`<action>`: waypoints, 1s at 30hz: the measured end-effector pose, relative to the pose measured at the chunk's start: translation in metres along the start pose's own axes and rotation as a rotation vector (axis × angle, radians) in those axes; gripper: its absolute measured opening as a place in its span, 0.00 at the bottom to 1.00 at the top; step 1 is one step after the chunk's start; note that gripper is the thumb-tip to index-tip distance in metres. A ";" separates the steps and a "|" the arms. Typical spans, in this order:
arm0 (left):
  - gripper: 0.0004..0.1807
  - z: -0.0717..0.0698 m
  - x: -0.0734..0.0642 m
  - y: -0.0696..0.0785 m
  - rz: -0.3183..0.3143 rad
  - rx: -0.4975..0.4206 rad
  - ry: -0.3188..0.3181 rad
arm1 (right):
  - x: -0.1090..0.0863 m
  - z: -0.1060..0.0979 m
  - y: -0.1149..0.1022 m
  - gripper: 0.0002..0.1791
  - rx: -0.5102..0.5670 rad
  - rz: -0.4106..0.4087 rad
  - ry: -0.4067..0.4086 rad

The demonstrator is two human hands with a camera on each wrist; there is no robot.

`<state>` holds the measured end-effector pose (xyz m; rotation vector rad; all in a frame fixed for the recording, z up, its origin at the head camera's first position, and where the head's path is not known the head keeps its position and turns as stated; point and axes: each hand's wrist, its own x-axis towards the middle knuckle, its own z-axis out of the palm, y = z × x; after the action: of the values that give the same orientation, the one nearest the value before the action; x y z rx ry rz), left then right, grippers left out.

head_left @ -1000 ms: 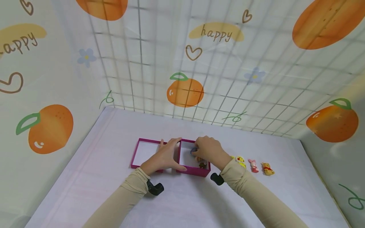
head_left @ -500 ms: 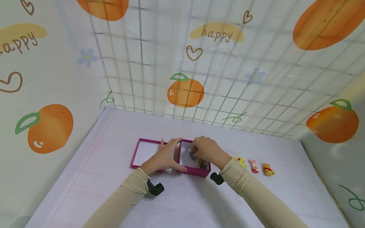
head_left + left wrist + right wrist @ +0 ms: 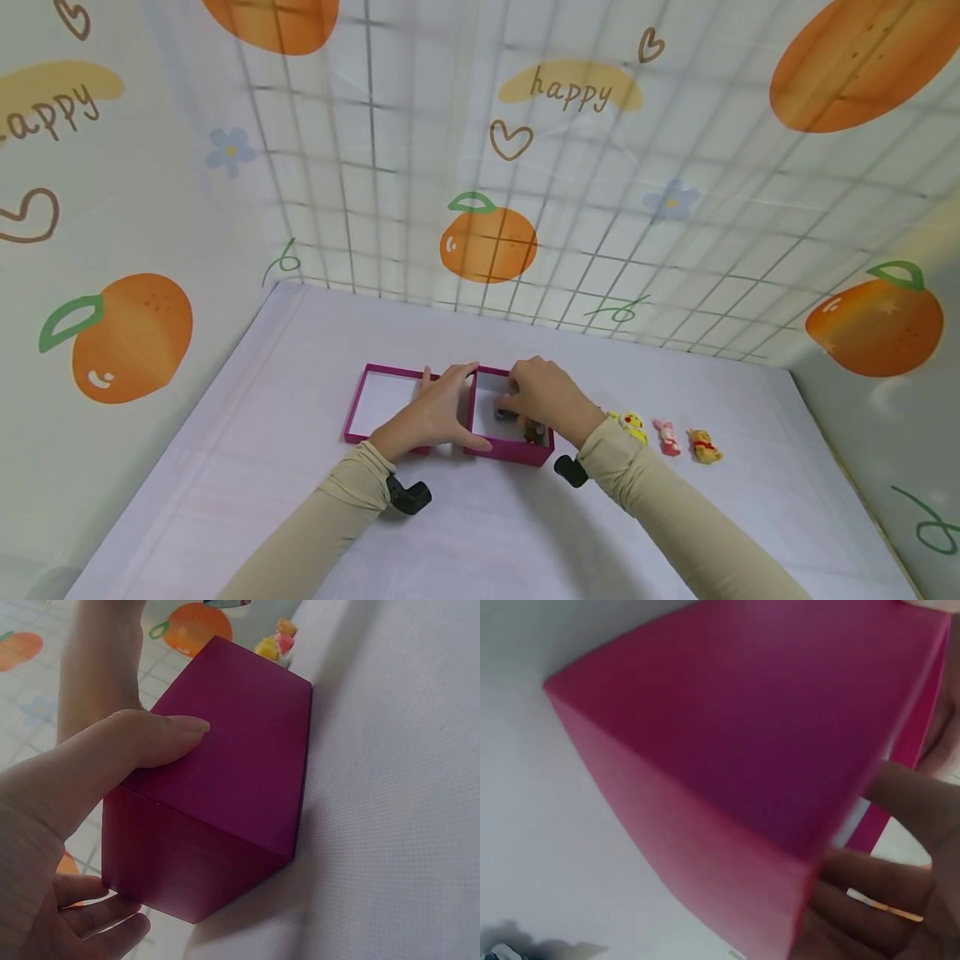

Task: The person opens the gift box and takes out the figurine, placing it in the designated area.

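A magenta box (image 3: 510, 451) with a pale inside stands without its lid. My left hand (image 3: 431, 414) grips its left end, thumb pressed on the front wall and fingers spread toward the back; the left wrist view shows the thumb flat on the magenta side. My right hand (image 3: 549, 400) reaches down into the box with curled fingers and pinches a small dark bluish figurine (image 3: 504, 412) close to the box floor, mostly hidden by the thumb. Beside it in the box lies a brown figurine (image 3: 534, 433), partly covered by the hand.
The magenta-rimmed lid (image 3: 375, 404) lies just left of the box, under my left hand. Right of the box lie a yellow figurine (image 3: 632, 426), a pink one (image 3: 666, 437) and a golden bear figurine (image 3: 704, 445). A printed curtain (image 3: 585, 208) stands behind the table.
Inside the box, my right hand and the bluish figurine have shifted slightly, the figurine now lower and nearer the front. My left hand and the box have stayed put.
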<state>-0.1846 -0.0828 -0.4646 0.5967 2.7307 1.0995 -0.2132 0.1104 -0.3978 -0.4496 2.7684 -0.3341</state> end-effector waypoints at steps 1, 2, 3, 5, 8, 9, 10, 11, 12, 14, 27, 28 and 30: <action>0.68 0.000 0.000 0.000 0.001 0.000 0.000 | 0.000 0.001 0.000 0.19 -0.001 0.010 0.001; 0.68 0.000 0.000 0.000 0.001 0.001 -0.001 | 0.001 0.001 0.000 0.19 -0.003 0.020 0.003; 0.68 0.000 0.000 0.000 -0.002 0.001 -0.002 | 0.001 0.002 0.001 0.19 -0.006 0.026 0.001; 0.68 0.000 0.000 -0.001 0.003 -0.005 0.001 | 0.003 0.003 0.001 0.20 -0.025 0.025 0.006; 0.69 0.000 -0.001 -0.002 0.011 -0.011 0.006 | 0.006 0.004 0.001 0.18 -0.052 0.005 0.011; 0.69 0.000 -0.001 -0.002 0.014 -0.014 0.007 | 0.006 0.004 0.001 0.18 -0.060 -0.001 0.008; 0.69 0.000 -0.001 -0.002 0.018 -0.015 0.008 | 0.007 0.004 0.000 0.17 -0.066 -0.007 0.002; 0.69 0.000 -0.001 -0.002 0.020 -0.015 0.008 | 0.007 0.003 0.000 0.16 -0.065 -0.012 -0.007; 0.69 0.000 -0.001 -0.002 0.021 -0.016 0.007 | 0.007 0.002 0.000 0.14 -0.057 -0.019 -0.020; 0.69 0.000 -0.002 -0.002 0.022 -0.017 0.004 | 0.006 0.000 -0.001 0.11 -0.039 -0.035 -0.047; 0.68 -0.001 -0.001 0.000 0.022 -0.013 0.006 | 0.007 -0.003 0.001 0.08 -0.049 -0.152 -0.134; 0.68 -0.001 -0.001 0.000 0.020 -0.014 0.005 | 0.007 -0.003 0.001 0.08 -0.049 -0.155 -0.133; 0.68 -0.001 -0.001 0.001 0.015 -0.016 0.003 | 0.007 -0.002 0.001 0.10 -0.055 -0.161 -0.129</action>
<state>-0.1834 -0.0836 -0.4633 0.6151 2.7217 1.1248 -0.2203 0.1092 -0.3979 -0.6857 2.6279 -0.2569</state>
